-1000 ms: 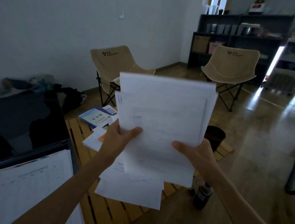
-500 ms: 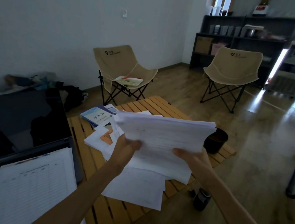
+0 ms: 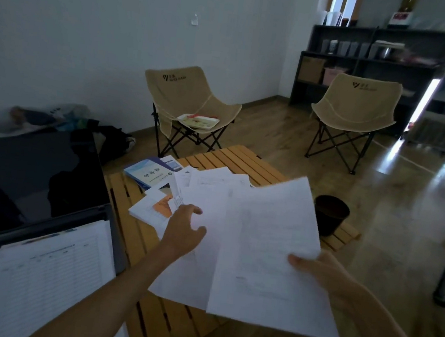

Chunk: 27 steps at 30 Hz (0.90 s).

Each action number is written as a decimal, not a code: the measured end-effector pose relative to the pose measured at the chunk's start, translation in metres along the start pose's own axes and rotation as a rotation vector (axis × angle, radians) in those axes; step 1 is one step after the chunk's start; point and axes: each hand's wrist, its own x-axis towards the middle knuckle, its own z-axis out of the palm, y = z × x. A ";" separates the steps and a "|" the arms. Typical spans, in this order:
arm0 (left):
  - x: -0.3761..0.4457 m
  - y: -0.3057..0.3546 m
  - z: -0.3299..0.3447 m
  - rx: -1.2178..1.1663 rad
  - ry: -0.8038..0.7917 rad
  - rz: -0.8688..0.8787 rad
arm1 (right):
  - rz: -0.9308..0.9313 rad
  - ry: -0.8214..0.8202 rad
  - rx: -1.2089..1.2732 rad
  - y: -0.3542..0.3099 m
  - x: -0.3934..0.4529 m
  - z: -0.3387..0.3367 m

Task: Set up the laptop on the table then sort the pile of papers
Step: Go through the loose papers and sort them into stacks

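My right hand [image 3: 318, 270] grips a white sheet [image 3: 273, 251] by its right edge and holds it above the slatted wooden table [image 3: 131, 230]. My left hand [image 3: 183, 230] hovers with loosely spread fingers over the other white papers [image 3: 207, 194] spread on the table; whether it touches them is unclear. Under those papers lie a blue booklet [image 3: 146, 173] and an orange-marked leaflet [image 3: 163, 207]. The laptop [image 3: 29, 174] stands open at the left with a dark screen. A ruled form [image 3: 43, 272] lies over its keyboard.
A black bin [image 3: 331, 214] sits by the table's far right corner. Two beige folding chairs [image 3: 187, 100] [image 3: 356, 106] stand beyond, the left one holding a booklet. Dark shelves [image 3: 372, 58] line the back wall. Bags lie on the floor at the left.
The stack held up in both hands came down onto the table. My left hand let go of it, and my right hand now holds one sheet apart to the right.
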 end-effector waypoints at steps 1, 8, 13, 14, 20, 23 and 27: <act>0.007 -0.005 -0.002 0.101 -0.099 0.019 | 0.064 -0.047 -0.006 0.010 -0.001 -0.002; 0.012 -0.012 0.006 0.655 -0.552 0.088 | 0.186 -0.164 0.145 0.035 0.005 -0.014; 0.002 -0.008 0.009 0.603 -0.486 0.097 | 0.182 -0.068 0.046 0.047 0.014 -0.005; -0.004 -0.006 0.010 0.573 -0.488 0.098 | 0.182 -0.054 0.049 0.048 0.014 -0.005; -0.030 -0.004 0.000 0.570 -0.671 0.119 | 0.212 -0.076 0.048 0.053 0.009 -0.016; -0.034 -0.004 -0.001 0.551 -0.649 0.121 | 0.238 -0.096 0.008 0.054 0.000 -0.021; -0.040 -0.010 0.000 0.506 -0.591 0.128 | 0.231 -0.090 -0.016 0.054 -0.012 -0.020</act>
